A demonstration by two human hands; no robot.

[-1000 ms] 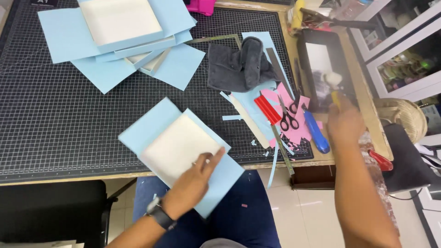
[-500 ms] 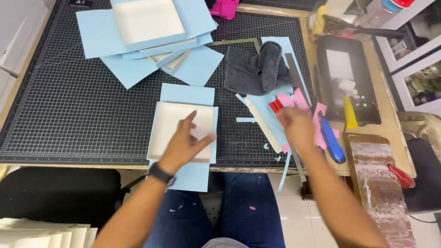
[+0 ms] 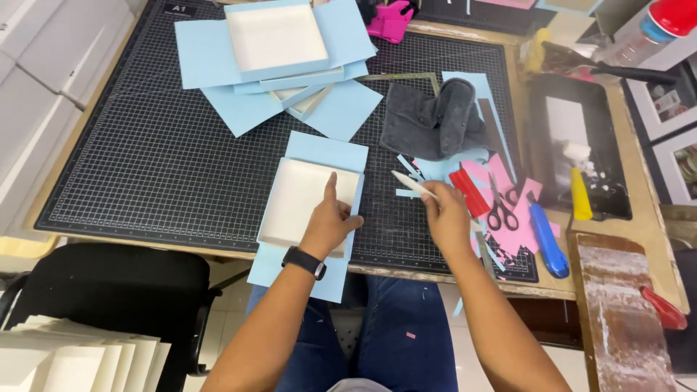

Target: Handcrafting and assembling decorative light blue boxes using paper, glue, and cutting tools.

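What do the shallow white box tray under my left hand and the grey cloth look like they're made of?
The shallow white box tray looks like matte cardboard: stiff, straight walls, sitting on a light blue paper sheet. The crumpled grey cloth appears a soft, fleecy fabric, judging by its folds.

Workbench in a craft room, seen from above

I see a wooden table with a black gridded cutting mat covering most of it; a black chair stands at its near left edge on a pale tiled floor, white cabinets flank the left side, and the light is even and bright
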